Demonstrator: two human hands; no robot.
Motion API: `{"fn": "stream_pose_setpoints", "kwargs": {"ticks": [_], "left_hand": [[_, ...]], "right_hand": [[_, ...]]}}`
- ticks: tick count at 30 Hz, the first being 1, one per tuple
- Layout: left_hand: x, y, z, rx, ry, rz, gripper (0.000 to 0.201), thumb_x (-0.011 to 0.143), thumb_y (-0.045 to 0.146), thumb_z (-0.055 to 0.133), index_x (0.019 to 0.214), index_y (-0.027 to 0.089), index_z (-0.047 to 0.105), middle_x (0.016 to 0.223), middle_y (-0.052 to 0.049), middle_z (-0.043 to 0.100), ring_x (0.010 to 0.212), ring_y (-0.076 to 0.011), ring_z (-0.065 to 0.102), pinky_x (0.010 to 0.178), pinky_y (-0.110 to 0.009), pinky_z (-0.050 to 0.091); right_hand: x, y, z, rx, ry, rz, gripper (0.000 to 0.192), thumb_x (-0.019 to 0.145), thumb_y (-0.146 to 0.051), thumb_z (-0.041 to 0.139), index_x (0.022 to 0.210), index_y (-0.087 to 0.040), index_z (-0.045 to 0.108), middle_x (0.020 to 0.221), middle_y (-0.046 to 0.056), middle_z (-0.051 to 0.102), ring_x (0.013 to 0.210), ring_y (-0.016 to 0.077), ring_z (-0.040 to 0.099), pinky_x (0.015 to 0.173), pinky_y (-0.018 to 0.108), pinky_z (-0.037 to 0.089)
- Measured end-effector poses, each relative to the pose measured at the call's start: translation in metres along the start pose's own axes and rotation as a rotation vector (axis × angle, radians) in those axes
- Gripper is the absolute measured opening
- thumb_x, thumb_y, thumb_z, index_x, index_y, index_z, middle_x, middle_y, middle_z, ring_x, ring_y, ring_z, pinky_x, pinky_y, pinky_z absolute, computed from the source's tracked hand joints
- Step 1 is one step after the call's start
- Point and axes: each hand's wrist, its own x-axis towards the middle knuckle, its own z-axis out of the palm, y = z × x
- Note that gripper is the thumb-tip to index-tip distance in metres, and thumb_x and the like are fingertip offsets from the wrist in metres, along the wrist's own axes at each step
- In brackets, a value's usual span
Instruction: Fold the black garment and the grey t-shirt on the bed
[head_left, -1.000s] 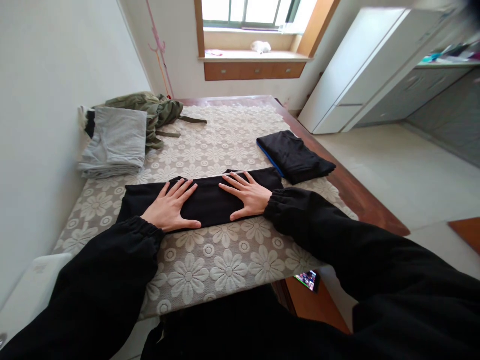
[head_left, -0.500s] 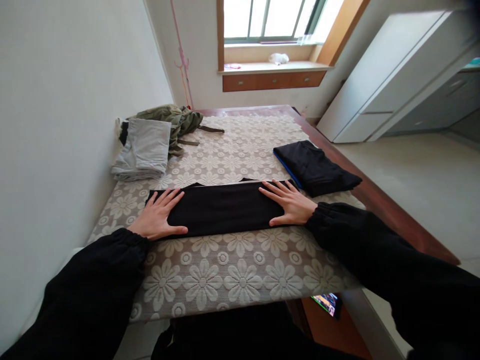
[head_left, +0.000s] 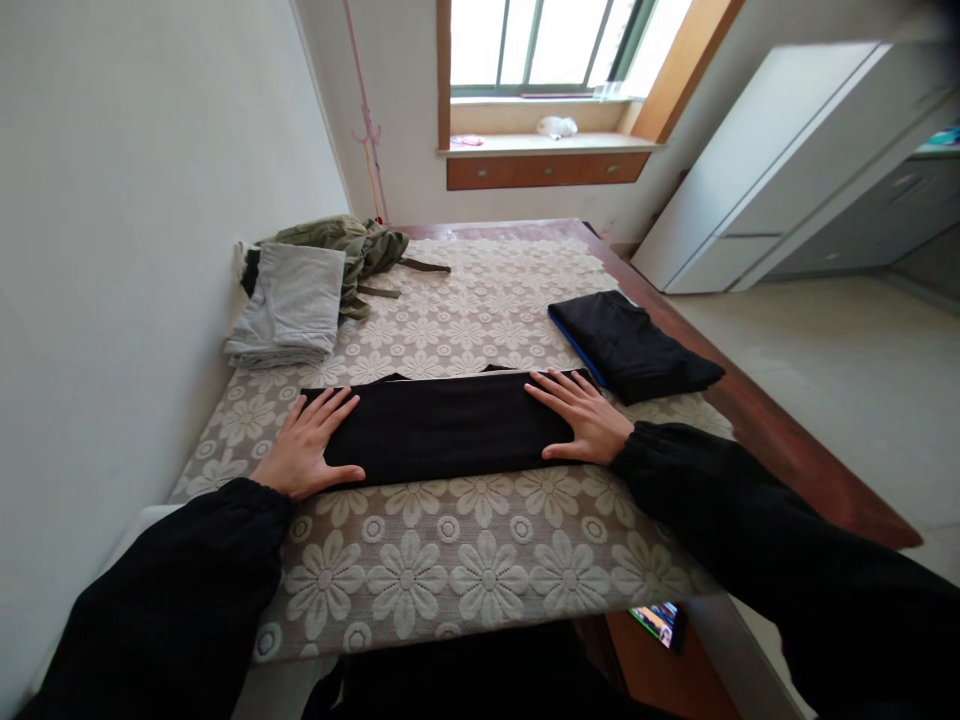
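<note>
The person's left hand (head_left: 307, 455) and right hand (head_left: 585, 420) lie flat with fingers spread, grasping nothing, pressing the two ends of a long folded black garment (head_left: 446, 425) that lies across the near part of the tabletop (head_left: 480, 560). This looks like smoothing a fold. A further fold would call for lifting one end over.

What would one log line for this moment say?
left hand: flat on black garment | right hand: flat on its other end | surface: lace-covered table
</note>
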Motion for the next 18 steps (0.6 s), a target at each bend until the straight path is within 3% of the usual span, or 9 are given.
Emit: {"fn": "stream_pose_setpoints", "kwargs": {"ticks": [4,9,12,15,18], "left_hand": [[-0.011,-0.004,0.006,-0.049,0.063,-0.091,0.108,0.086,0.090,0.047,0.169,0.023,0.029,0.174,-0.015,0.032,0.164,-0.0394,0.021,0.133,-0.064,0.009],[-0.052,-0.010,0.015,-0.125,0.158,-0.486,0.101,0.096,0.080,0.035,0.170,0.012,0.023,0.175,-0.022,0.027,0.163,-0.0434,0.019,0.131,-0.067,0.019],[-0.073,-0.005,0.012,-0.205,0.145,-0.590,0.101,0.096,0.078,0.037,0.169,0.009,0.024,0.171,-0.024,0.033,0.162,-0.0419,0.026,0.132,-0.062,0.023],[-0.078,0.006,0.000,-0.351,0.147,-0.583,0.098,0.094,0.077,0.047,0.169,0.018,0.026,0.170,-0.019,0.040,0.157,-0.0391,0.038,0.132,-0.060,0.028],[-0.069,0.014,-0.016,-0.585,0.135,-0.588,0.101,0.086,0.079,0.059,0.164,0.020,0.035,0.165,-0.019,0.046,0.154,-0.0395,0.043,0.127,-0.059,0.038]], "right_hand": [[-0.020,0.002,0.001,0.079,0.156,0.099,0.082,0.101,-0.064,0.054,0.170,-0.027,0.030,0.171,0.012,0.039,0.158,0.0340,0.036,0.130,0.061,0.029],[-0.078,0.003,-0.008,0.156,0.292,0.276,0.070,0.104,-0.051,0.055,0.166,-0.028,0.034,0.169,0.014,0.040,0.152,0.0342,0.046,0.123,0.058,0.045],[-0.100,-0.005,-0.015,0.147,0.285,0.304,0.064,0.104,-0.050,0.056,0.163,-0.031,0.039,0.168,0.012,0.043,0.150,0.0361,0.049,0.120,0.060,0.049],[-0.090,-0.022,-0.022,0.136,0.285,0.240,0.062,0.104,-0.049,0.058,0.161,-0.033,0.041,0.166,0.010,0.045,0.151,0.0361,0.048,0.121,0.060,0.048],[-0.056,-0.041,-0.027,0.160,0.284,0.144,0.060,0.104,-0.048,0.059,0.160,-0.033,0.043,0.166,0.009,0.046,0.153,0.0342,0.045,0.124,0.058,0.045]]}}
